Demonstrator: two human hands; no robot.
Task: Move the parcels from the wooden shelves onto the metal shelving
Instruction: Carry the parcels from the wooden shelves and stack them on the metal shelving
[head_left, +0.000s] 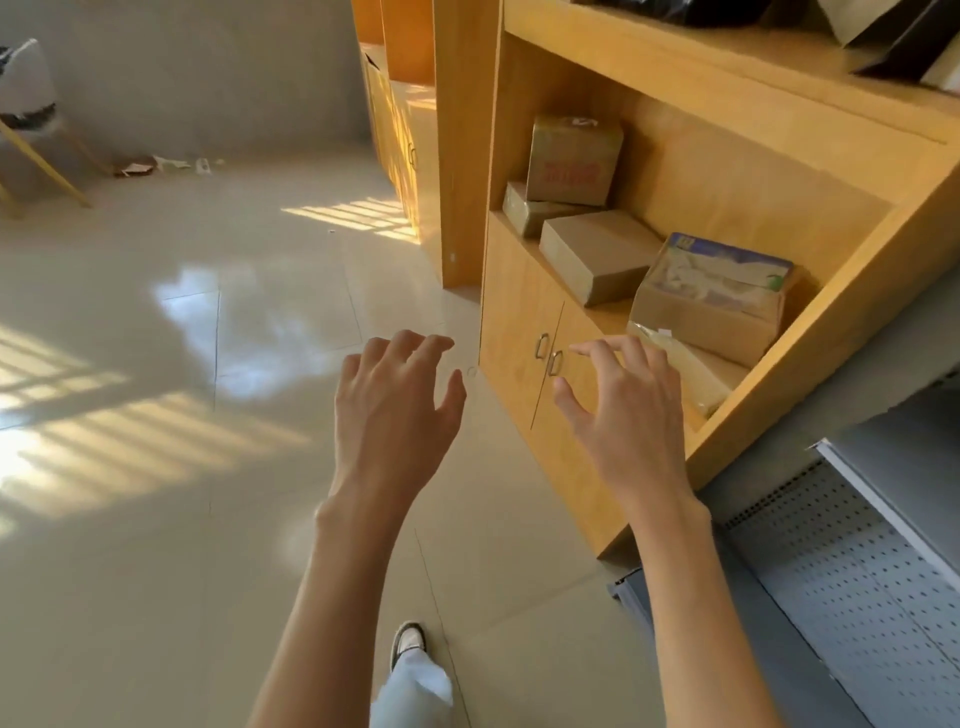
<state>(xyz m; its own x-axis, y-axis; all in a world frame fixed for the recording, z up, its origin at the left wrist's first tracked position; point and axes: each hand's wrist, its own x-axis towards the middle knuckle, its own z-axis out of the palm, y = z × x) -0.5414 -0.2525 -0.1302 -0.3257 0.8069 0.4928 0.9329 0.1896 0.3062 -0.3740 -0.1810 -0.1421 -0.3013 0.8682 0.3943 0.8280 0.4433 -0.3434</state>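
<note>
The wooden shelves fill the upper right. On the lower open shelf stand several parcels: an upright brown box with red print, a flat brown box, a box with a blue and white top and a clear-wrapped packet at the shelf's front. Both hands reach forward with spread, relaxed fingers and hold nothing. My right hand hovers in front of the cabinet doors, just short of the clear-wrapped packet. My left hand hangs over the floor to its left. The grey metal shelving with a perforated back sits at the lower right.
Dark bags and a paper bag lie on the upper wooden shelf. Below the open shelf are cabinet doors with metal handles. A chair and scraps of litter are at the far left wall. My shoe is on the tiled floor.
</note>
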